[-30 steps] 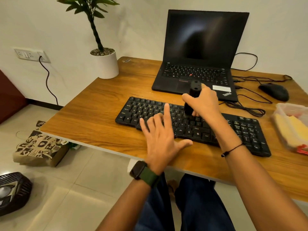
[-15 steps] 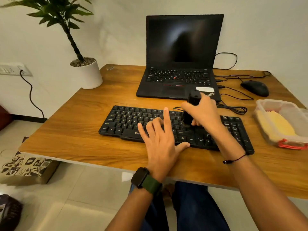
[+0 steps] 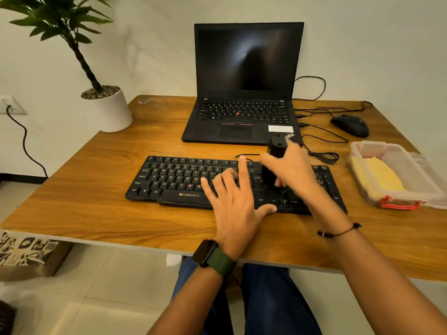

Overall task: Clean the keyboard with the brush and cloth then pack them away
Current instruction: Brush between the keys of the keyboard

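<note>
While the brushing goes on, the task stands early.
Right hand (image 3: 292, 170): curled round the black brush (image 3: 272, 165), bristles on the keyboard's (image 3: 183, 182) right-middle keys.
Left hand (image 3: 235, 201): flat, fingers straight, steadying the keyboard.
Cloth (image 3: 377, 177): yellow, inside the plastic box (image 3: 411, 165) on the tabletop (image 3: 96, 209).
Left: wiping, packing away.

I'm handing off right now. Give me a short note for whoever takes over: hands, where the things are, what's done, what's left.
Right hand grips the black brush upright, bristles down on the keyboard, right of centre.
Left hand lies flat with straight fingers on the keys, steadying the keyboard.
Yellow cloth lies in the open plastic box at the desk's right.
Done: brushing under way.
Left: finish brushing, wipe with cloth, pack both away.
</note>
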